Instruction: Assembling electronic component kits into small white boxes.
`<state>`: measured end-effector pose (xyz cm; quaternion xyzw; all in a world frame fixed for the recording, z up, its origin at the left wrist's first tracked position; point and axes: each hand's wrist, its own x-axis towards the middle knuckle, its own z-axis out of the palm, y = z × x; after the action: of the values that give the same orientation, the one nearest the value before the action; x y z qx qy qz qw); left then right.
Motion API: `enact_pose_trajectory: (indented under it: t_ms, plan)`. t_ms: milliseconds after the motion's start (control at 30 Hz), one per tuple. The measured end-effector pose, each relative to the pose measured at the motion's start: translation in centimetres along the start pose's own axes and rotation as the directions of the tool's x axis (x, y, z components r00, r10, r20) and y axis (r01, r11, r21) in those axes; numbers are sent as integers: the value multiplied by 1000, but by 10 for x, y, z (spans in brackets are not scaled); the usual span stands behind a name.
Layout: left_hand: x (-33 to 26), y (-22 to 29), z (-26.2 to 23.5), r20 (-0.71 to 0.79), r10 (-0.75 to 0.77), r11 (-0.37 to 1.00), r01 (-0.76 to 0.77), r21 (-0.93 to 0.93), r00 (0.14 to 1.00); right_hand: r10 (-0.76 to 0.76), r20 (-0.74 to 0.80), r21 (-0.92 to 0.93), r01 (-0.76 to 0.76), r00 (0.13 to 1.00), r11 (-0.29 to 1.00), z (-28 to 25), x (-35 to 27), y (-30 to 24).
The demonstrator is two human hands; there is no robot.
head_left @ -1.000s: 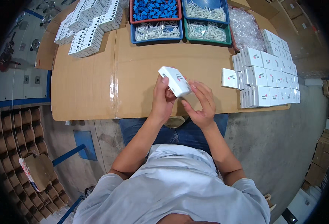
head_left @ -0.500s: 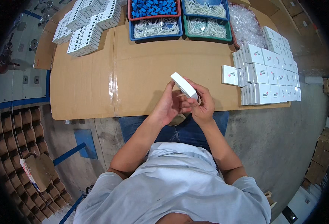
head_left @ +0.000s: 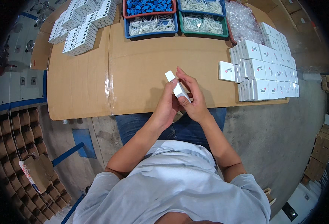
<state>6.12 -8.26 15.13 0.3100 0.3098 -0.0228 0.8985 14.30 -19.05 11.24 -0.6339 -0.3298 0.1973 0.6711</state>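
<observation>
White box point(head_left: 179, 90), one, held two-handed.
Left hand point(head_left: 166, 107) and right hand point(head_left: 197, 106) grasp it, tilted, from opposite sides, apparently for steadiness, above cardboard point(head_left: 142, 74).

At mid-frame, a small white box point(head_left: 180, 90) tilts in the grip of the left hand point(head_left: 166, 104) and right hand point(head_left: 196, 102). On the cardboard-topped counter point(head_left: 142, 63), stacked white cartons point(head_left: 262, 71) stand at right, a red tray point(head_left: 149, 15) of blue plastic pieces point(head_left: 148, 6) at upper centre, white blocks point(head_left: 80, 39) at upper left.
</observation>
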Motion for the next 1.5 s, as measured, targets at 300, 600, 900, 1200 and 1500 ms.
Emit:
enact_pose_trajectory:
  t_ms: [300, 600, 900, 1200, 1500]
  plan:
    - [1, -7, -1, -48, 59, 994, -55, 90, 997, -137, 136, -151, 157, 981, 976, -7, 6, -8]
    - [-7, -10, 4, 17, 99, 994, -98, -38, 995, -87, 98, -77, 95, 991, 993, 0, 6, -20]
    - [-10, -20, 7, -21, 152, 987, -153, -45, 988, -281, 121, -221, 302, 952, 927, 3, 3, -1]
    - [1, -35, -1, -59, 238, 971, -237, 9, 970, -347, 106, -247, 363, 932, 898, 9, 2, 0]
    - [6, -39, -5, -56, 280, 960, -278, 39, 958, -352, 96, -239, 365, 931, 900, 10, 1, 3]
